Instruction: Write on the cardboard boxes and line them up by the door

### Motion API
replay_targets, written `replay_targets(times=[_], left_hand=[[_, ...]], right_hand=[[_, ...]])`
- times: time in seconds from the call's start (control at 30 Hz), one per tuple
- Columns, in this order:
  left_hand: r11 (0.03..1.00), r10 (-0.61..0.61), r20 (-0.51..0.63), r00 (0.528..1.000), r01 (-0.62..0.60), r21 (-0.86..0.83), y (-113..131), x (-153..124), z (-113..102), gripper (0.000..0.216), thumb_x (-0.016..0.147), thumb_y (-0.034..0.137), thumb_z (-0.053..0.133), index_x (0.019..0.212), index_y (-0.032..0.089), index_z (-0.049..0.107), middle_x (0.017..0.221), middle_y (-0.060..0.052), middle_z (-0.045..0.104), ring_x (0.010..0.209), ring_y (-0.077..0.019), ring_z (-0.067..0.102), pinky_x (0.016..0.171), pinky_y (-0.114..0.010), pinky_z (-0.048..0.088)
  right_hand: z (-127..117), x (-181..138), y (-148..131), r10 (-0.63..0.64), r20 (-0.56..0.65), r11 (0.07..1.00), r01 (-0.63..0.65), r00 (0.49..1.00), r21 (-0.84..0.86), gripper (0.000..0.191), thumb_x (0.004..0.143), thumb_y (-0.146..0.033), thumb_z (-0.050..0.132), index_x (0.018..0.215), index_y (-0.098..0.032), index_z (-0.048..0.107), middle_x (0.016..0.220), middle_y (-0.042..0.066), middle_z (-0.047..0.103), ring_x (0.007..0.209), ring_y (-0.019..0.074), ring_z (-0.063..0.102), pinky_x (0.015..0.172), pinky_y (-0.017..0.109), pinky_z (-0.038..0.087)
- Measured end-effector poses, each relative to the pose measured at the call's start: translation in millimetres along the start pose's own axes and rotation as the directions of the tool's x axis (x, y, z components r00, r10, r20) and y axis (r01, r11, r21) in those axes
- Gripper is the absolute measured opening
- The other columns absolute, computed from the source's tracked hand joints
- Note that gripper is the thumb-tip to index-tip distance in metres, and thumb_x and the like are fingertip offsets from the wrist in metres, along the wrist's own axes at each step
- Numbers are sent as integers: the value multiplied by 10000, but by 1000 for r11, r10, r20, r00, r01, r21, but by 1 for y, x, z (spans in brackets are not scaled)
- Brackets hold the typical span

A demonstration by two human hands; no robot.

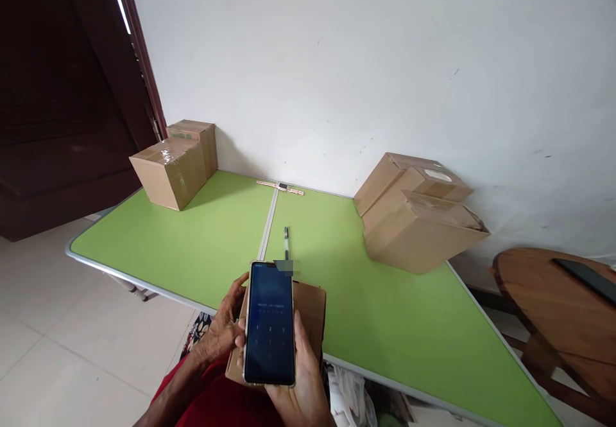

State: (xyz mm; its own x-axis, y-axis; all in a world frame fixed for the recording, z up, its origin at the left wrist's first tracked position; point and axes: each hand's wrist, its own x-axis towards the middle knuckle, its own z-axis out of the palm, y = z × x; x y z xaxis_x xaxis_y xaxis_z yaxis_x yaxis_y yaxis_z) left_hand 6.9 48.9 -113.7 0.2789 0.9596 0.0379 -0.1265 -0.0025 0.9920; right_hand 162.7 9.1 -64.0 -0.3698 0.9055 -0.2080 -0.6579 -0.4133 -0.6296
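My right hand point(301, 385) holds a smartphone point(269, 321) upright from below, its dark blue screen lit with a number pad. My left hand point(224, 327) grips the left edge of a small brown cardboard box point(312, 308) that sits behind the phone at the near edge of the green table point(202, 247); its thumb lies against the phone's left side. A black pen point(286, 241) lies on the table just beyond the box.
Two taped cardboard boxes point(176, 164) stand at the table's far left, and a stack of tilted boxes point(416, 218) at the far right. A watch point(282, 187) lies by the wall. A wooden round table point(563, 305) with a dark phone point(584, 278) stands to the right.
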Motion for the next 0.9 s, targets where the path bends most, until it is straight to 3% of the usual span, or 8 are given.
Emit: replay_targets(times=[0.27,0.43,0.57,0.77,0.83,0.9], left_hand=[[1000,-9,-14,1000,9,-4,-8,-3,-3,1241,688,960,646,1677,300,292,1524,-145,588,1403,-434,535,1208,-532,405],[997,48,6,999,-48,-54,-16,0,-4,1147,769,841,720,1673,274,299,1509,-164,599,1379,-427,560,1177,-525,435],[998,-7,-12,1000,7,-58,-8,1,-2,963,855,653,778,1638,285,357,1556,-150,568,1399,-392,559,1149,-485,470],[987,-158,-58,986,156,-27,9,-2,1,896,900,508,794,1632,282,329,1557,-154,563,1448,-372,531,1157,-482,481],[985,-170,-66,983,169,-29,10,-1,2,910,898,524,789,1637,278,319,1532,-155,584,1417,-375,562,1130,-478,509],[985,-170,-71,983,170,-14,10,0,2,910,895,533,788,1634,266,331,1497,-159,614,1400,-379,579,1113,-472,525]], right_hand=[[-5,-3,6,44,41,987,-50,998,156,677,970,-776,467,1135,-226,825,985,149,816,983,352,763,811,508,606],[-3,-7,3,91,-47,970,-78,995,232,626,881,-761,674,1113,-202,831,1029,139,825,1024,359,759,874,506,601],[-3,-10,-13,91,-146,970,-55,985,236,610,821,-730,775,1128,-206,830,1082,129,831,1050,365,763,914,513,601],[-30,-9,-77,-108,-298,991,126,949,43,662,802,-750,779,1138,-182,824,1105,147,833,1022,370,790,909,506,618],[-51,-3,-99,-197,-354,980,182,914,-76,662,828,-745,756,1153,-170,809,1107,153,831,1003,355,797,884,477,626],[-78,7,-114,-297,-442,950,215,846,-227,609,853,-714,745,1148,-183,799,1082,136,836,965,318,802,827,417,633]])
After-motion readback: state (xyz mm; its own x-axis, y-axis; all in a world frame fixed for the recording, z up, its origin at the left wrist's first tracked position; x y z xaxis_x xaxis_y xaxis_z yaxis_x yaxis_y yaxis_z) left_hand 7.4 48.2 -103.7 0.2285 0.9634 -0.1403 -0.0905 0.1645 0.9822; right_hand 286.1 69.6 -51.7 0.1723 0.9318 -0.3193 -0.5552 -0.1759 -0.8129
